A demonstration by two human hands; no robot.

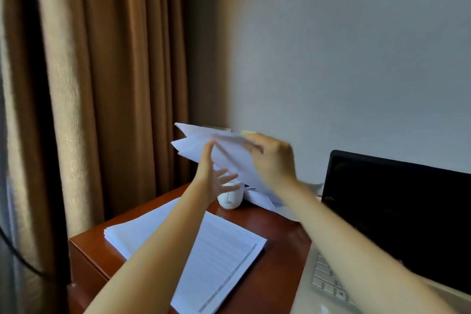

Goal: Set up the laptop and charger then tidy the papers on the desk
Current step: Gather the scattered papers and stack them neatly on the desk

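Head view: the right hand (271,158) grips a loose sheaf (229,154) of papers by its upper edge, fingers curled over it, and holds it tilted above the far end of the desk (280,242); the hand is blurred, so the exact finger placement cannot be told. The left hand (214,181) is spread wide, its thumb up against the near face of the sheaf and its fingers fanned below it; I judge it is there to steady and square the uneven sheets, whose corners splay apart at the left.

Under the left forearm lies a neat stack (224,250) of printed pages, flat on the desk; it looks like the place where the sheaf is meant to land, which would explain why it is carried on that side. Just beyond the left fingers, on the desk, stands a small white object (229,200); what it is cannot be told.

Under and beside the right forearm the laptop (395,211) stands open, its screen dark and part of the keyboard showing; the set-up part seems done. No charger can be made out. The papers look to be the step in hand. A curtain (102,84) hangs to the left of both arms.
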